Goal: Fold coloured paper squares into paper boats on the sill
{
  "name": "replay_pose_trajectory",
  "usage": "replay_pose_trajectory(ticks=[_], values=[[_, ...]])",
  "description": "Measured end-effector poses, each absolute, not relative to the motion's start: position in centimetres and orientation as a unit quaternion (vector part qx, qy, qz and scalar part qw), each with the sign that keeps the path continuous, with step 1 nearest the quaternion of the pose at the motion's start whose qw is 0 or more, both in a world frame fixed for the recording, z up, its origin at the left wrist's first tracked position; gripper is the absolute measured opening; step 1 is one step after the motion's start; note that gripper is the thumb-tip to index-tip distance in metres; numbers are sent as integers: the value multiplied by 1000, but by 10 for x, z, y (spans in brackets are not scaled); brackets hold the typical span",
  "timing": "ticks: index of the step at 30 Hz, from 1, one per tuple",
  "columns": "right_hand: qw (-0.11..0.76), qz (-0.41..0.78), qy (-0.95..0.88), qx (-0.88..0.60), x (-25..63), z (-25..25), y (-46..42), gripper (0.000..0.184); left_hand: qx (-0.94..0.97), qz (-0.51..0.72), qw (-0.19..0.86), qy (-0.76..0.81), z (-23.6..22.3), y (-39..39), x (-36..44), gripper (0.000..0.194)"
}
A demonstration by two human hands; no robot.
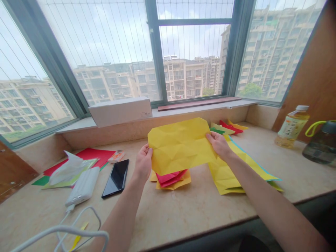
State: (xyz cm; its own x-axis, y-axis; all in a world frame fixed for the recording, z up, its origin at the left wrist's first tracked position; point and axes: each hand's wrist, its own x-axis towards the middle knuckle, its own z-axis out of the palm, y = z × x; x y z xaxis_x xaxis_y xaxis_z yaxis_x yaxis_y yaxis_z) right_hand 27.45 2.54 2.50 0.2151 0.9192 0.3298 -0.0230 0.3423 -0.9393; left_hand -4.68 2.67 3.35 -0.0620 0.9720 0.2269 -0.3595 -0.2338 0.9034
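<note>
A creased sheet of yellow paper [181, 145] with its upper corners cut or folded off is held up above the counter. My left hand [144, 161] pinches its left edge between thumb and fingers. At the right edge, my right hand [219, 142] grips the same sheet. Beneath the sheet lies a small stack of folded red paper [172, 177] on orange-yellow folded paper [173, 187], partly hidden by it. Larger yellow folded sheets [228, 178] with a blue edge rest on the counter under my right forearm.
Left on the counter [162, 220] are a black phone [115, 179], a white power bank [83, 185] with a white cable [65, 229], tissue [67, 168] and red paper [96, 156]. Folded papers [231, 126], a drink bottle [292, 126] and a dark bottle [321, 143] stand right. A white box [120, 112] sits on the sill.
</note>
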Motion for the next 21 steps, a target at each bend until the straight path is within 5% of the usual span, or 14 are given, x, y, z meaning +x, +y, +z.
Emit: replay_pose_trajectory(ticks=[5,11,18,21], values=[[625,250,-544,-501,280,17,31,45,468,633,486,380,25,25,-42,30],[599,394,-539,-441,270,18,23,44,452,583,545,398,24,21,-45,22],[421,492,-638,-417,270,22,9,42,388,688,442,425,21,35,-55,21],[428,478,-642,-420,270,22,12,41,389,708,399,435,20,38,-59,21]])
